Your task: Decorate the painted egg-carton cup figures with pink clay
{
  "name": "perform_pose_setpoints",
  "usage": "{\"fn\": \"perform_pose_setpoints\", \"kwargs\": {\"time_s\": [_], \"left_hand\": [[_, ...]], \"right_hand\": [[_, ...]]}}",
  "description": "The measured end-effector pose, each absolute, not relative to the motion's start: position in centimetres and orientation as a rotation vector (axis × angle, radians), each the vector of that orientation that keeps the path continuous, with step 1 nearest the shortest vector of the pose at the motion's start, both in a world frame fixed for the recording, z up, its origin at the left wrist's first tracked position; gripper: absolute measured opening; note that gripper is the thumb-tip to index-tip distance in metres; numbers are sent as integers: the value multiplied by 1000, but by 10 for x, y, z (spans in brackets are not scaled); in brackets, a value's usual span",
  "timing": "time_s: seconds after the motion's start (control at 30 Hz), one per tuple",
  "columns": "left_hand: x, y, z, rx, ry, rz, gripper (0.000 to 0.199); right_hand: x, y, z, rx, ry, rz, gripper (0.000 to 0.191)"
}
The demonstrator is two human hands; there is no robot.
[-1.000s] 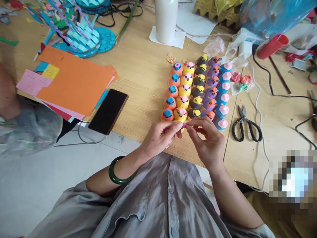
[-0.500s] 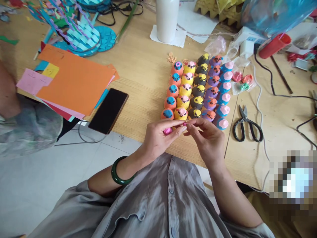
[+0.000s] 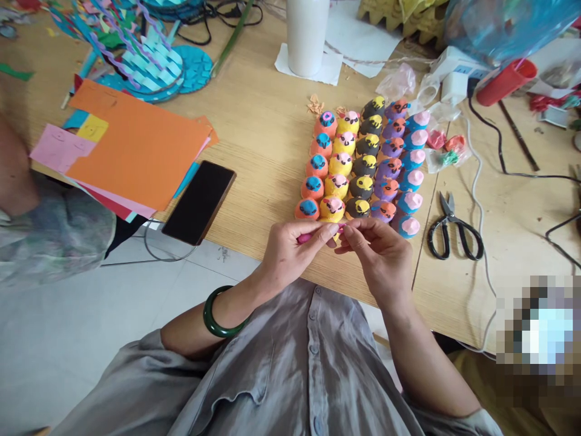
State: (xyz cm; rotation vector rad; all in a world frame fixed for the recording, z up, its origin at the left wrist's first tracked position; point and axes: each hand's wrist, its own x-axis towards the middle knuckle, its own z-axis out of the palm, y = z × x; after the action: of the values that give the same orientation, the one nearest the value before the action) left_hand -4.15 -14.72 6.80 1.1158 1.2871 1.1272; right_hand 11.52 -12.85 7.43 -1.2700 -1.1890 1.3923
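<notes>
My left hand (image 3: 289, 249) is closed round a lump of magenta modelling clay (image 3: 304, 238), which peeks out behind the thumb. Thumb and forefinger of my right hand (image 3: 380, 253) pinch a small bit of the same clay (image 3: 342, 228), right against my left fingertips. Just beyond both hands stand rows of egg-shaped clay figures with faces: orange ones (image 3: 313, 187) with blue tops, yellow ones (image 3: 336, 185) with pink tops, black ones (image 3: 361, 188) with yellow tops, purple ones (image 3: 385, 189) with orange tops. The blue ones (image 3: 408, 223) at the right end carry pink tops.
Black-handled scissors (image 3: 455, 230) lie right of the figures, near a white cable (image 3: 474, 181). To the left are a phone (image 3: 198, 203) and orange paper sheets (image 3: 149, 148). A white cylinder (image 3: 307, 36) and a red tube (image 3: 506, 83) are farther back. Another person's arm (image 3: 11, 151) shows at left.
My left thumb has shifted over the small bit of clay, and the clay lump shows less behind it. Both hands stay in nearly the same place.
</notes>
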Motion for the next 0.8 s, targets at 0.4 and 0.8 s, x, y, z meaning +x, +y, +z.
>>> {"fn": "perform_pose_setpoints", "kwargs": {"time_s": [0.4, 0.8], "left_hand": [[-43, -143, 66, 1305, 1448, 1191, 24], [-42, -144, 66, 1286, 1431, 1178, 38]], "right_hand": [[114, -125, 77, -1262, -1186, 1508, 30], [109, -126, 72, -1287, -1143, 1542, 32]]}}
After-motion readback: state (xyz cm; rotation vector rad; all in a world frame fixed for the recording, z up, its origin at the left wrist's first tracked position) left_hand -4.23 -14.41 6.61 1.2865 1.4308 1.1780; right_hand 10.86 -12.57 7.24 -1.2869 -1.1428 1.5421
